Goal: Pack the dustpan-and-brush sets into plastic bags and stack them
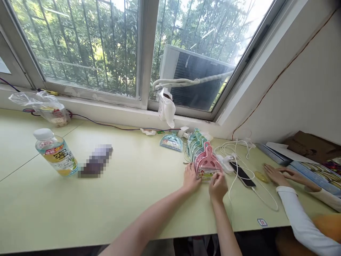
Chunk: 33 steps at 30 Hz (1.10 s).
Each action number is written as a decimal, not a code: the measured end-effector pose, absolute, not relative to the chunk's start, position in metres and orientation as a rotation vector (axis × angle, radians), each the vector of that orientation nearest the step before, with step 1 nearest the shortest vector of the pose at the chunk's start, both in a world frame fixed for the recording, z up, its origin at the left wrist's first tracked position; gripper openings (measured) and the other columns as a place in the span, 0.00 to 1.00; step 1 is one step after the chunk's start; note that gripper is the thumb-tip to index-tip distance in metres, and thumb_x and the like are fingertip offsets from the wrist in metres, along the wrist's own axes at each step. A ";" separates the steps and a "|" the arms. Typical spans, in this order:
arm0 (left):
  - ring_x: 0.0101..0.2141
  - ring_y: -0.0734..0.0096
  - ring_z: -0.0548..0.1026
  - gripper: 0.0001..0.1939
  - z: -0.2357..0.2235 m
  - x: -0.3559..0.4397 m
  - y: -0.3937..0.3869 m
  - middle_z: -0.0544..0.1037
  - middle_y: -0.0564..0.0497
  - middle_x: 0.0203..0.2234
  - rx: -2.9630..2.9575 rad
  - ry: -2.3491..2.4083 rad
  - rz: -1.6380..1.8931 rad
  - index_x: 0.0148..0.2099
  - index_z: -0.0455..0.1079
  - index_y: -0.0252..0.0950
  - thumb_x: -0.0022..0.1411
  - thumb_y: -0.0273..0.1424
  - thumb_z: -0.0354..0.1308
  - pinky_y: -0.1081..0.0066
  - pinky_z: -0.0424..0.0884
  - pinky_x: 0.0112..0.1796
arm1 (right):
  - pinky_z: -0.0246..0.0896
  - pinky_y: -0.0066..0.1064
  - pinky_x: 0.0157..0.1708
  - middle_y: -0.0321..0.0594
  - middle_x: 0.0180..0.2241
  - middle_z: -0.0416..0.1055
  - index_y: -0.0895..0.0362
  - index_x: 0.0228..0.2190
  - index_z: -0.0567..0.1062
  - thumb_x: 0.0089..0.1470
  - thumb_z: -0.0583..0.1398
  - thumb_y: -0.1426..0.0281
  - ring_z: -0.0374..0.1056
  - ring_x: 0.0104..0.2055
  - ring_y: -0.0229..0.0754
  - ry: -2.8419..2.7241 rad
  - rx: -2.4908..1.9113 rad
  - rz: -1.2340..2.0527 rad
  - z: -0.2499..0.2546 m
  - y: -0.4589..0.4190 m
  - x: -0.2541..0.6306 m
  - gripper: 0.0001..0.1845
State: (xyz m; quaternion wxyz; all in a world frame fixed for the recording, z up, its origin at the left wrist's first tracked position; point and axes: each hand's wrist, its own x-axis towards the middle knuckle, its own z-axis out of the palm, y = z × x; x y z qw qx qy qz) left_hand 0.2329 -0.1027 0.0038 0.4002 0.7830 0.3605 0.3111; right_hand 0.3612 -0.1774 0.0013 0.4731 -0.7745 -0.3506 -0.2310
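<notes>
A pink toy dustpan with a small brush (pixel 209 164), wrapped in clear plastic, stands at the front of a row of similar sets. My left hand (pixel 191 177) grips its left lower edge, fingers against the wrapper. At its lower right corner, my right hand (pixel 218 185) is closed with the fingers curled in on the wrapper's edge. Behind the pink set, several teal dustpans (pixel 196 140) lean one against another. One more teal dustpan (pixel 172 142) lies flat to the left of the row.
A bottle (pixel 55 153) and a blurred-out object (pixel 96 161) are on the left. Right of the row lie white cables and a phone (pixel 242 174). A co-worker's hands (pixel 277 175) rest farther right, near a yellow oval item (pixel 261 176). A plastic bag (pixel 53 110) sits by the window.
</notes>
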 end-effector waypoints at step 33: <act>0.35 0.64 0.72 0.10 -0.005 0.277 -0.099 0.73 0.44 0.32 2.817 0.255 0.796 0.43 0.68 0.33 0.63 0.26 0.48 0.67 0.67 0.37 | 0.47 0.33 0.27 0.54 0.25 0.74 0.63 0.31 0.80 0.60 0.46 0.62 0.63 0.24 0.44 -0.835 -2.471 -0.568 0.000 -0.106 0.416 0.27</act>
